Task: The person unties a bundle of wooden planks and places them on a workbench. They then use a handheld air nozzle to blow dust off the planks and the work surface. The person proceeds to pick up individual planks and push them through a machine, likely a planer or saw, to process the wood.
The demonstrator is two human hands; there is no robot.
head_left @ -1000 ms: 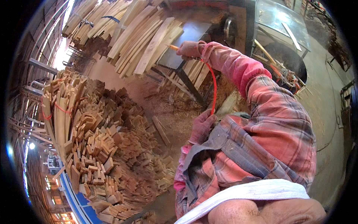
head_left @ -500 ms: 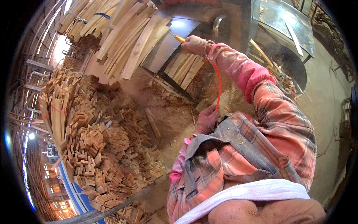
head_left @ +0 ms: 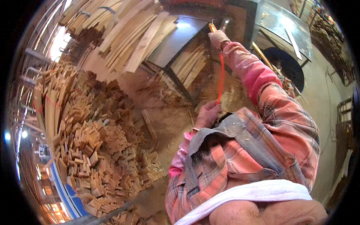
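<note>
With my arm stretched forward, my right hand (head_left: 218, 38) is closed around an orange air blow gun (head_left: 212, 27), whose thin nozzle points away from me over the far side of a metal-topped table (head_left: 173, 42). A red air hose (head_left: 222, 75) hangs from that hand and runs back toward my body. Close to my waist, my left hand (head_left: 208, 113) pinches the hose between thumb and fingers. Dusty gloves or cuffs and pink sleeves cover both wrists.
Long boards (head_left: 140, 48) lie stacked left of the table, and more planks (head_left: 189, 65) sit beneath its top. A large heap of short wood pieces (head_left: 90, 150) fills the left. Another metal table (head_left: 279, 22) and a black round disc (head_left: 287, 67) stand at right.
My right hand has swung to the right and a little farther away with the blow gun. The hose has followed it, while my left hand stays near my waist.
</note>
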